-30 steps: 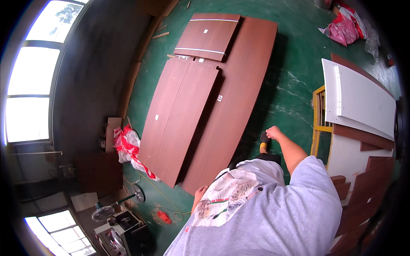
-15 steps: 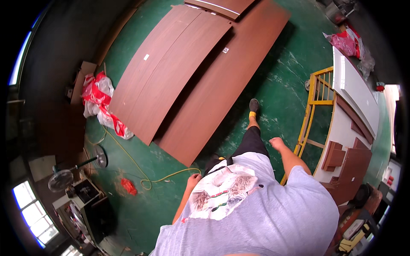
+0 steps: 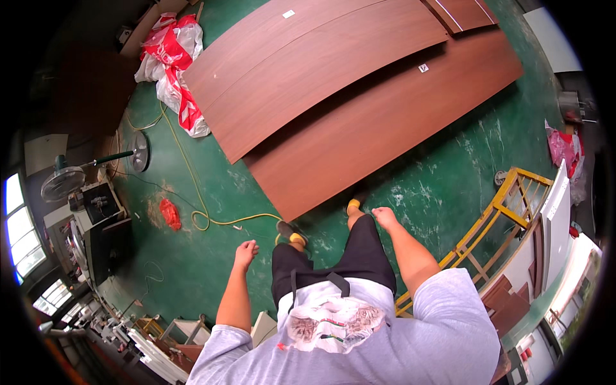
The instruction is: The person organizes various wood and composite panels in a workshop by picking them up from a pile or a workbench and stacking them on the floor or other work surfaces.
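Note:
My left hand hangs over the green floor, its fingers loosely curled with nothing showing in them. Beside my right thigh, my right hand is also closed in a loose fist and seems to hold nothing. Both are apart from the boards. In front of my feet lies a large brown wood-look panel. A second brown panel overlaps it on the far left side, and a smaller brown piece rests on it at the far right. A small white label sticks to the lower panel.
A yellow cord runs across the floor towards my left foot. Left are red-and-white plastic wrapping, a standing fan and a red bag. Right, a yellow metal cart carries boards, with a white panel beside it.
My view has turned to the right and my body stands nearer the panels. My left hand has swung forward from beside my waist. The right hand now sits closer to my leg.

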The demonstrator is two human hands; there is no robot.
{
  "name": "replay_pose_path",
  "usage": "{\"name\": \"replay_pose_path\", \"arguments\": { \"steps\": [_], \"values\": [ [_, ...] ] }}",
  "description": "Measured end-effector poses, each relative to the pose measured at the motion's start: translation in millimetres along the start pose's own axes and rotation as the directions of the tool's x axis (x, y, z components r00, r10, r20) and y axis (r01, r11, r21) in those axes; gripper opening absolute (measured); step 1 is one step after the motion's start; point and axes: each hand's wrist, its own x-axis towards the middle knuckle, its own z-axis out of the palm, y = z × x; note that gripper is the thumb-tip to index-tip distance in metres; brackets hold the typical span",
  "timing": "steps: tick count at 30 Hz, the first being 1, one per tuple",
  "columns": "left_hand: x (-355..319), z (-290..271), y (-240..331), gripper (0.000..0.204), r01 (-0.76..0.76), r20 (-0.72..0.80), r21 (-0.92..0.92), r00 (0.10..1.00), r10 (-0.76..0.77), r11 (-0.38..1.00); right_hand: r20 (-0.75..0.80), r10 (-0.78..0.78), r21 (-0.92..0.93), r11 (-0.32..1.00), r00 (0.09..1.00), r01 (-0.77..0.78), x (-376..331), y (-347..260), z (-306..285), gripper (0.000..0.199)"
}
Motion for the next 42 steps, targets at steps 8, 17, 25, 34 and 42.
{"name": "replay_pose_path", "arguments": {
  "steps": [8,17,25,34,42],
  "values": [
    [326,-30,95,0.075,-0.227,-0.29,0.377,0.892,0.347,0.898,0.077,-0.037,0.546,0.838,0.996,-0.011,135,-130,77,0.041],
    [526,-50,123,0.067,-0.197,-0.196,0.177,0.953,0.231,0.964,-0.155,-0.038,0.721,0.678,0.987,0.14,356,-308,177,0.098],
    [465,5,23,0.055,-0.356,-0.117,0.077,0.925,0.363,0.931,-0.324,0.164,0.728,0.672,0.932,0.135,393,-288,182,0.057],
    [420,9,-13,0.076,-0.278,-0.356,-0.685,0.934,0.022,0.674,-0.082,0.156,0.766,0.642,0.984,-0.038,273,-102,191,0.048],
    [413,11,-17,0.07,-0.339,-0.426,-0.604,0.902,0.068,0.721,-0.029,0.315,0.815,0.558,0.949,-0.16,256,-41,218,0.067]
  ]
}}
